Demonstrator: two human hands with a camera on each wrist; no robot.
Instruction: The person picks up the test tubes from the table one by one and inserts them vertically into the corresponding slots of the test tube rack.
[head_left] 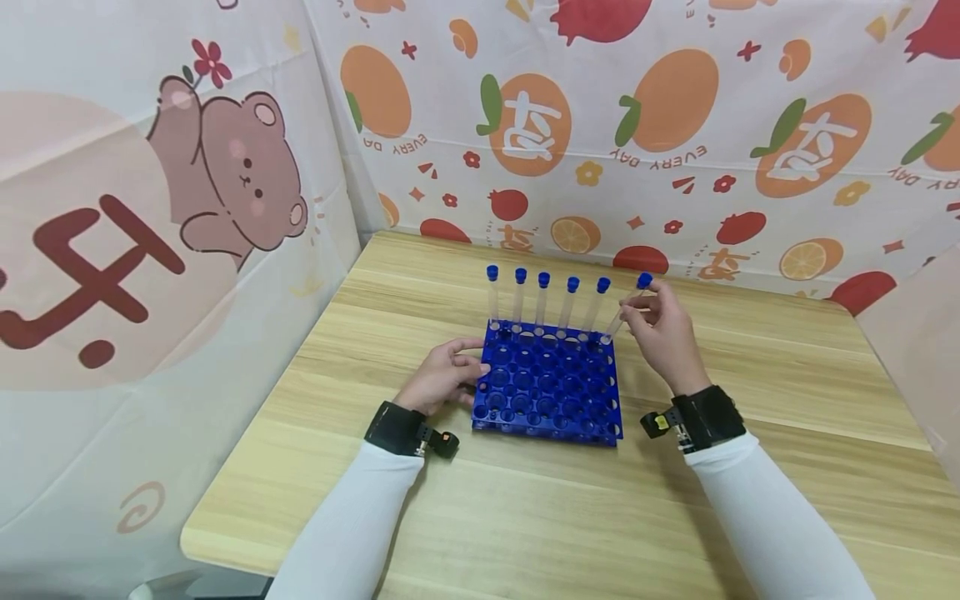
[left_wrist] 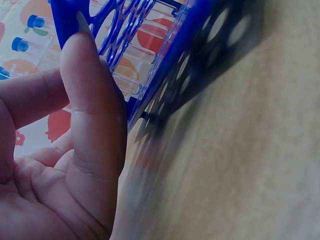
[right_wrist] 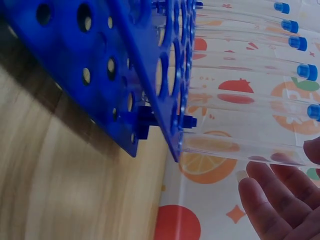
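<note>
A blue test tube rack (head_left: 619, 425) stands on the table. Along its far row, several clear test tubes (head_left: 542, 304) with blue caps stand upright or lean slightly. My left hand (head_left: 442, 377) grips the rack's left side, its thumb (left_wrist: 95, 100) on the top plate's edge in the left wrist view. At the far right corner, my right hand (head_left: 666, 337) pinches a capped test tube (right_wrist: 225, 145) just below its blue cap (head_left: 644, 280). That tube tilts to the right, and its lower end sits in the rack's corner hole.
The rack's nearer rows hold no tubes. A wood-grain table (head_left: 525, 508) lies beneath, with a fruit-print cloth (head_left: 600, 183) hanging right behind it. Another printed cloth (head_left: 247, 350) hangs on the left.
</note>
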